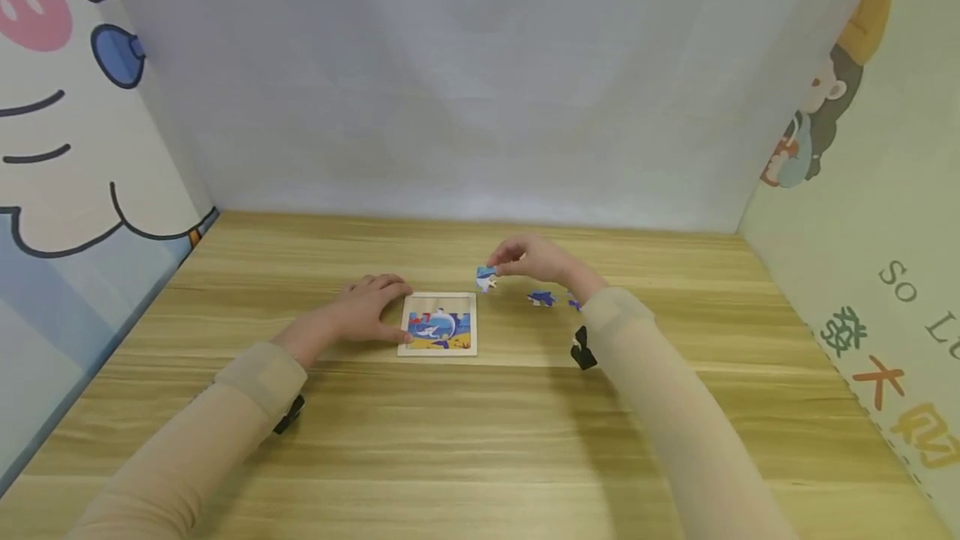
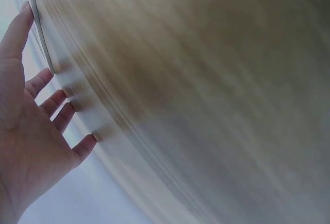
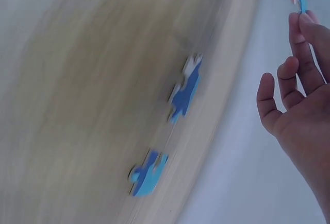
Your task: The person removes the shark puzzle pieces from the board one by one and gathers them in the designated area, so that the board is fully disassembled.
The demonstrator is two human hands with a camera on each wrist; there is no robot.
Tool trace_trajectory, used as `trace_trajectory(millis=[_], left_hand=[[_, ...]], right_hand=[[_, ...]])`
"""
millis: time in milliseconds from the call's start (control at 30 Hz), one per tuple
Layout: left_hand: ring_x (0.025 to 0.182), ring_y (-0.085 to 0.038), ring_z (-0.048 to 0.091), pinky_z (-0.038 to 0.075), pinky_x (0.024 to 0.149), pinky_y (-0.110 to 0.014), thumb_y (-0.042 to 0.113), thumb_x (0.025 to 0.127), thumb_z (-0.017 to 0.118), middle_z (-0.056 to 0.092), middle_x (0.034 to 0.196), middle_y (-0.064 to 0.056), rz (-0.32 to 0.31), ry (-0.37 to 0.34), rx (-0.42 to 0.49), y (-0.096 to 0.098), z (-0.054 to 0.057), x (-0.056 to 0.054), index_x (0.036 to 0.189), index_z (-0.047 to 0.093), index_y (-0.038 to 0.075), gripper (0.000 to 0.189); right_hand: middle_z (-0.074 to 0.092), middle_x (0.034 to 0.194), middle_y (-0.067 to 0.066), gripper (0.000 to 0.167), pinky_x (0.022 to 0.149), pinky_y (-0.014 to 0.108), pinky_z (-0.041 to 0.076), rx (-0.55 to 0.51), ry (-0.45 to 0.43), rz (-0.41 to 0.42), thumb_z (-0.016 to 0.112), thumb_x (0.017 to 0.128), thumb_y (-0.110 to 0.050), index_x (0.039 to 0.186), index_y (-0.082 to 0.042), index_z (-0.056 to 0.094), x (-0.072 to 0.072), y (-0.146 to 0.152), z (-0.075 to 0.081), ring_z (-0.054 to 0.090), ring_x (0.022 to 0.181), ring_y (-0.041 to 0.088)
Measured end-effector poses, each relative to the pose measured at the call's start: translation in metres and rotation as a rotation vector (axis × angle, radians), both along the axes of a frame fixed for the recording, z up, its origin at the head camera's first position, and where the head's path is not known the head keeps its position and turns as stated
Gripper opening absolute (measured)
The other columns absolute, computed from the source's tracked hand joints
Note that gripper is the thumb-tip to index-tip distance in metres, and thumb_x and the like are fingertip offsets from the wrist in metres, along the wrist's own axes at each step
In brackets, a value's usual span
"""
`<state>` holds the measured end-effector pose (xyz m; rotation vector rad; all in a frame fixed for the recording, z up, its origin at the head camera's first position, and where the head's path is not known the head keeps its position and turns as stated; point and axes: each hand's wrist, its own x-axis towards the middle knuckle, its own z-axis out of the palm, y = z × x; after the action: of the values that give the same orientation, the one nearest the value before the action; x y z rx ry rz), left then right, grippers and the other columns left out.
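Observation:
A jigsaw puzzle in a square white frame (image 1: 438, 353) lies flat on the table. Pieces with a dolphin picture fill its lower part, while bare board shows along the top. My left hand (image 1: 367, 311) is spread at the frame's left side, thumb and index finger touching it; the left wrist view shows the fingers (image 2: 56, 100) fairly straight. Above the table, right of the frame's upper corner, my right hand (image 1: 536, 259) pinches a blue and white puzzle piece (image 1: 486, 277) between thumb and index finger. The piece also shows edge-on in the right wrist view.
Two loose blue pieces lie to the right: one puzzle piece (image 1: 541, 297) below the right hand, another piece (image 3: 148, 175) partly hidden by the right forearm in the head view. A pale curtain (image 1: 465, 107) stands behind the wooden table (image 1: 420, 448), with printed panels on both sides.

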<state>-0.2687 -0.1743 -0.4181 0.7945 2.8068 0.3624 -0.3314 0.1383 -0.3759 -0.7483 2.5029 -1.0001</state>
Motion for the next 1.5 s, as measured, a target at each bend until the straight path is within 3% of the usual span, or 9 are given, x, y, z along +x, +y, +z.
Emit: trace_trajectory(millis=[200, 367, 533, 767, 967, 1233, 1367, 1500], left_hand=[[0.136, -0.043, 0.025, 0.021, 0.103, -0.069, 0.058, 0.08, 0.066, 0.029, 0.15, -0.017, -0.004, 0.003, 0.003, -0.001, 0.002, 0.0, 0.144, 0.038, 0.012, 0.084], [0.136, -0.042, 0.025, 0.02, 0.104, -0.069, 0.059, 0.08, 0.065, 0.028, 0.151, -0.016, -0.001, -0.003, 0.0, -0.002, 0.001, -0.001, 0.145, 0.037, 0.013, 0.085], [0.137, -0.042, 0.024, 0.019, 0.104, -0.069, 0.059, 0.079, 0.066, 0.028, 0.151, -0.014, 0.001, -0.011, 0.005, -0.002, 0.0, -0.002, 0.145, 0.037, 0.014, 0.085], [0.138, -0.042, 0.022, 0.017, 0.104, -0.07, 0.059, 0.079, 0.065, 0.027, 0.152, -0.014, -0.001, -0.027, 0.008, -0.001, 0.001, -0.001, 0.145, 0.036, 0.015, 0.085], [0.138, -0.042, 0.021, 0.016, 0.104, -0.07, 0.059, 0.08, 0.065, 0.026, 0.152, -0.014, 0.002, -0.027, 0.01, -0.003, 0.0, -0.001, 0.145, 0.035, 0.015, 0.084], [0.138, -0.042, 0.021, 0.016, 0.105, -0.069, 0.059, 0.08, 0.064, 0.026, 0.152, -0.016, -0.005, -0.024, 0.018, -0.004, -0.002, -0.001, 0.146, 0.033, 0.014, 0.086], [0.139, -0.042, 0.019, 0.014, 0.108, -0.066, 0.058, 0.082, 0.063, 0.025, 0.153, -0.013, -0.04, -0.026, 0.037, -0.004, -0.006, -0.002, 0.148, 0.031, 0.017, 0.084], [0.138, -0.043, 0.021, 0.015, 0.109, -0.065, 0.051, 0.088, 0.061, 0.026, 0.152, -0.014, -0.137, 0.012, 0.028, -0.003, -0.006, -0.002, 0.146, 0.036, 0.019, 0.071]], right_hand=[[0.066, 0.112, 0.007, 0.019, 0.096, 0.041, 0.047, 0.012, -0.026, -0.034, 0.061, 0.093, -0.016, 0.109, -0.009, 0.068, -0.004, 0.019, -0.005, 0.059, 0.108, 0.023], [0.068, 0.11, 0.005, 0.017, 0.097, 0.041, 0.046, 0.036, -0.038, -0.065, 0.062, 0.092, -0.017, 0.107, -0.011, 0.069, -0.007, 0.03, -0.017, 0.06, 0.107, 0.022], [0.069, 0.105, 0.002, 0.016, 0.096, 0.041, 0.047, 0.054, -0.043, -0.077, 0.063, 0.092, -0.018, 0.104, -0.013, 0.07, -0.009, 0.033, -0.03, 0.061, 0.105, 0.021], [0.069, 0.103, 0.001, 0.015, 0.093, 0.04, 0.048, 0.079, -0.027, -0.085, 0.062, 0.093, -0.019, 0.104, -0.014, 0.07, -0.008, 0.031, -0.037, 0.062, 0.102, 0.019], [0.068, 0.105, 0.004, 0.018, 0.091, 0.039, 0.048, 0.079, -0.012, -0.084, 0.061, 0.093, -0.018, 0.107, -0.012, 0.069, -0.005, 0.03, -0.034, 0.061, 0.101, 0.02], [0.065, 0.097, 0.002, 0.02, 0.071, 0.031, 0.046, 0.079, 0.083, -0.069, 0.064, 0.091, -0.022, 0.109, -0.013, 0.069, 0.0, 0.023, -0.022, 0.053, 0.084, 0.018], [0.064, 0.103, 0.004, 0.027, 0.078, 0.035, 0.047, 0.071, 0.125, -0.041, 0.066, 0.09, -0.02, 0.115, -0.01, 0.066, 0.008, 0.017, -0.011, 0.054, 0.093, 0.02], [0.063, 0.109, 0.009, 0.032, 0.089, 0.041, 0.045, 0.05, 0.173, -0.014, 0.068, 0.088, -0.019, 0.118, -0.007, 0.065, 0.016, 0.011, -0.005, 0.053, 0.101, 0.023]])
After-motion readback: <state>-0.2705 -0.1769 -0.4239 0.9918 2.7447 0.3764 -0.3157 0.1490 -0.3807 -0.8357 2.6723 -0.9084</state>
